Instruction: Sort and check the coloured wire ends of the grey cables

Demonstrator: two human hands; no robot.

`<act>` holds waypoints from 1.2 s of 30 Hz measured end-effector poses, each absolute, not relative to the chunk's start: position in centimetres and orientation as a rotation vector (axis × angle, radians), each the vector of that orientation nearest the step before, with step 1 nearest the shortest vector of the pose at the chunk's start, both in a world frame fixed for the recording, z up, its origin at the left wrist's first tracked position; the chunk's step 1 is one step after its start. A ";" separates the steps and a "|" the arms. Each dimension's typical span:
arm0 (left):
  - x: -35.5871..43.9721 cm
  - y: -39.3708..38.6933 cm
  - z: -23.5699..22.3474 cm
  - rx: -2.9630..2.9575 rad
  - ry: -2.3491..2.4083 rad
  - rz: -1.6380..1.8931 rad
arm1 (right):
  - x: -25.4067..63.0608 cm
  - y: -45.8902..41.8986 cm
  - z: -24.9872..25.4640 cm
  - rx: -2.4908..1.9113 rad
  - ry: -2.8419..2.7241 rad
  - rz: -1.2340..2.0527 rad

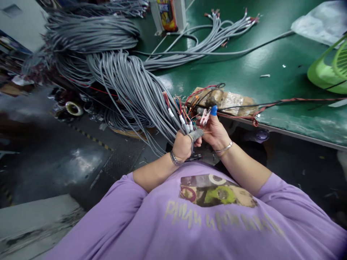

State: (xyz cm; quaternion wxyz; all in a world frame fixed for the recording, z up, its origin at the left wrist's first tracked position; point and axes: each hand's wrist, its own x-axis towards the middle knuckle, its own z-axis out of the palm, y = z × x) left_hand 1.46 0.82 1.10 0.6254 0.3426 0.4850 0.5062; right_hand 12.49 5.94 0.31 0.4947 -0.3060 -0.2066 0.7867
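Note:
My left hand [183,145] is closed around the ends of several grey cables [175,121], a grey cover on its thumb. Thin coloured wires [185,113] fan out above that fist, with white sleeves at their bases. Close beside it, my right hand [215,133] is closed, with a blue cover on the thumb. A small pink-and-white clip [205,117] sits between its thumb and fingers. One fine bare strand crosses the gap between the hands. The fingertips of the right hand are partly hidden behind the clip.
A large bundle of grey cable [119,72] hangs over the left table edge. Just beyond my hands, a taped block [234,103] with red and black leads lies on the green table [284,76]. A green basket [326,70] and plastic bag [322,21] are at right.

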 end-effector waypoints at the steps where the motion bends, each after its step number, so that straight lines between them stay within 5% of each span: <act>1: 1.4 0.8 1.1 0.788 1.111 1.158 | 12.5 6.0 0.2 -0.739 -0.494 1.897; 36: 1.4 0.7 1.3 0.777 1.186 1.215 | 13.2 5.6 0.0 -0.798 -0.489 1.731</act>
